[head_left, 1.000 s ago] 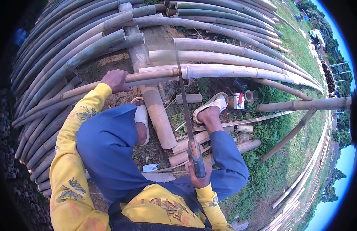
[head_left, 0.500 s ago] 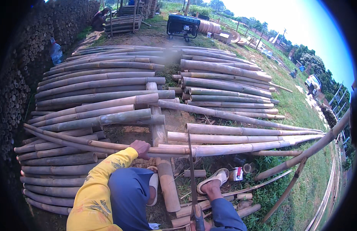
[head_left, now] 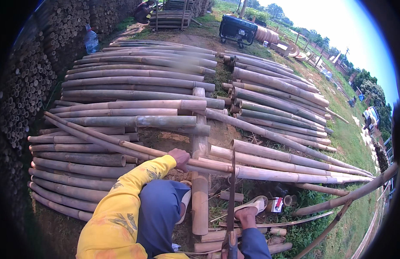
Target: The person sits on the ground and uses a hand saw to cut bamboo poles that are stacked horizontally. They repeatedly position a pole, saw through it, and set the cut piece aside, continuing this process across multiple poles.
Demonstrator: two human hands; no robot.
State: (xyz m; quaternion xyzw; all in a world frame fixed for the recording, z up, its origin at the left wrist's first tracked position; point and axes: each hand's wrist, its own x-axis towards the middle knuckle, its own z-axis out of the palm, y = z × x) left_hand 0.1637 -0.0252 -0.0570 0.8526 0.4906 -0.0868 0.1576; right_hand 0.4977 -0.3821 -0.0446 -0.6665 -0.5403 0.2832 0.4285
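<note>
My left hand (head_left: 180, 159) is closed around a thin bamboo pole (head_left: 213, 166), next to a wooden cross beam (head_left: 200, 144). A second thin bamboo pole lies alongside it toward the left. The upright narrow blade of a handsaw (head_left: 231, 198) crosses the poles just right of that hand, its tip pointing away from me. At the lower edge, my right hand (head_left: 240, 254) is wrapped around the saw's handle and only partly shows. A pale bamboo pole (head_left: 290, 177) extends rightward from the blade.
Rows of cut bamboo poles (head_left: 135, 95) lie left and right. A short bamboo post (head_left: 200, 207) stands between my feet, beside offcuts and a small red and white box (head_left: 276, 204). Farther off are a generator (head_left: 238, 30), a water bottle (head_left: 91, 41) and a crouching person (head_left: 143, 11).
The whole scene has shifted rightward in the picture as the view turned. My left hand keeps its grip on the pole, and the saw stays across it.
</note>
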